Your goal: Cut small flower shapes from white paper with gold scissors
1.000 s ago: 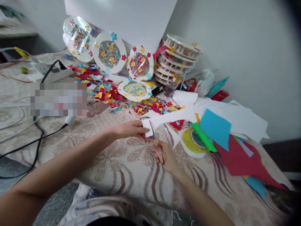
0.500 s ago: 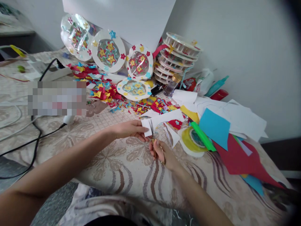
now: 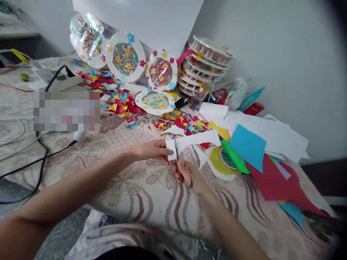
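My left hand [image 3: 155, 150] pinches the left end of a white piece of paper [image 3: 199, 140], thumb on top and fingers beneath. The paper's lower edge is curved, and its longer part stretches to the right. In my right hand [image 3: 187, 174] are gold-handled scissors [image 3: 178, 164], with my fingers in the loops. Their blades lie across the paper just right of my left thumb, where a cut line separates a small square end from the longer part. Whether the two parts still join, I cannot tell. White offcuts [image 3: 200, 157] lie just beyond my right hand.
Paper scraps [image 3: 187, 121] in red, yellow and blue spread behind my hands. Decorated round frames [image 3: 125, 57] lean at the back, beside a stack of white rings [image 3: 207, 59]. Yellow tape [image 3: 219, 160], a green roll [image 3: 234, 157] and coloured sheets [image 3: 248, 146] lie right; black cables [image 3: 40, 162] run left.
The scissor blades have closed through the white paper. Its longer right part has swung a little right and down, and a gap now shows along the cut.
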Demonstrator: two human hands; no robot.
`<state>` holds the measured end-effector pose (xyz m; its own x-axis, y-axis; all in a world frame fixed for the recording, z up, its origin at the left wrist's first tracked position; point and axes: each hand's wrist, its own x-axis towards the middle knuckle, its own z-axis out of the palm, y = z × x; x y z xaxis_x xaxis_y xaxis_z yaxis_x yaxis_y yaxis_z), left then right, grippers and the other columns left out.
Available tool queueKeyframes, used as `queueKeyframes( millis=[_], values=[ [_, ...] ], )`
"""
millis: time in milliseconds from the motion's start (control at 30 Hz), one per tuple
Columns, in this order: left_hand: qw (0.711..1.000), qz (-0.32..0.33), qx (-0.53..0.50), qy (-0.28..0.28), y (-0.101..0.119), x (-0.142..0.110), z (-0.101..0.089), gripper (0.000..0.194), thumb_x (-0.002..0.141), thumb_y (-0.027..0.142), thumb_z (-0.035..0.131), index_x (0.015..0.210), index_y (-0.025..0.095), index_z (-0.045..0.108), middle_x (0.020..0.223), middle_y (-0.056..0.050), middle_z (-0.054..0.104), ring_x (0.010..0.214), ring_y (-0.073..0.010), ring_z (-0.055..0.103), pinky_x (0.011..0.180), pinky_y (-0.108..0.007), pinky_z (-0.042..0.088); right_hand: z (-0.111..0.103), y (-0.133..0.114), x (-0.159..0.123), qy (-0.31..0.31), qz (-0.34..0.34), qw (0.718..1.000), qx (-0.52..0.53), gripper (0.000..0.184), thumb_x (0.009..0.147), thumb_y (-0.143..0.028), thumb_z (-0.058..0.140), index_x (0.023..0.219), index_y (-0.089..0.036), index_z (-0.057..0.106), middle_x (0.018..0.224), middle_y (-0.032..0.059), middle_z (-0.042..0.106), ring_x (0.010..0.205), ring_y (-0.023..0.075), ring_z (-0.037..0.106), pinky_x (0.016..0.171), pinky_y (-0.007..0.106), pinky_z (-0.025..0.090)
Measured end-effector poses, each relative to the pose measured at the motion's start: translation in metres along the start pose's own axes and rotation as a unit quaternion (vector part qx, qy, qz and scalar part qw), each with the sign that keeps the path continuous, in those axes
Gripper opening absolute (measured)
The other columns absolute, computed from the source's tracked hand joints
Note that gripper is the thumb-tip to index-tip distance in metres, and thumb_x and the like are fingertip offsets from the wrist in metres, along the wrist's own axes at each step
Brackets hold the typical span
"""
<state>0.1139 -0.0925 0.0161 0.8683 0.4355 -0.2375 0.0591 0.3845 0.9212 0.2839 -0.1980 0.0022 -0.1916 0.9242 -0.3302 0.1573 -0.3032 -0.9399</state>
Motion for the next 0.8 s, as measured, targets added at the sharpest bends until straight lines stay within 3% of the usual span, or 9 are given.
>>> queueKeyframes(
  millis=[267,433,567,800],
  values=[
    [0.999,-0.023,0.035,0.027,-0.006,0.002,-0.001,0.017,0.077,0.029,0.066,0.073,0.012,0.063,0.065,0.000,0.065,0.058,-0.0088,0.059,0.062,-0.022,0.048,0.006,-0.003,0.001,0.054,0.025,0.998,0.007,0.063,0.066,-0.083,0.044,0.062,-0.020,0.043,0.045,-0.0070,0.037,0.037,0.0068,0.034,0.038,0.022,0.032],
    [0.998,-0.052,0.036,0.013,-0.003,0.000,-0.003,0.021,0.076,0.032,0.068,0.073,0.012,0.064,0.065,-0.001,0.066,0.057,-0.0090,0.059,0.062,-0.022,0.048,0.008,-0.007,0.001,0.071,0.049,0.996,-0.001,0.065,0.059,-0.085,0.047,0.058,-0.020,0.043,0.041,-0.0075,0.036,0.032,0.0055,0.033,0.033,0.021,0.030],
    [0.995,-0.055,0.077,-0.008,0.005,-0.004,-0.012,0.025,0.074,0.036,0.070,0.076,0.012,0.066,0.068,-0.003,0.068,0.059,-0.0102,0.061,0.062,-0.022,0.049,0.004,0.001,0.004,0.062,0.030,0.997,0.039,0.060,0.068,-0.078,0.049,0.060,-0.019,0.048,0.041,-0.0072,0.039,0.031,0.0051,0.034,0.033,0.019,0.029],
    [0.996,-0.003,0.088,-0.023,0.008,-0.007,-0.017,0.028,0.074,0.038,0.070,0.086,0.012,0.065,0.073,-0.004,0.069,0.064,-0.0106,0.064,0.064,-0.022,0.051,0.001,0.004,0.008,0.070,-0.024,0.989,0.128,0.050,0.080,-0.066,0.049,0.068,-0.018,0.055,0.046,-0.0059,0.043,0.036,0.0057,0.039,0.037,0.019,0.030]
  ],
)
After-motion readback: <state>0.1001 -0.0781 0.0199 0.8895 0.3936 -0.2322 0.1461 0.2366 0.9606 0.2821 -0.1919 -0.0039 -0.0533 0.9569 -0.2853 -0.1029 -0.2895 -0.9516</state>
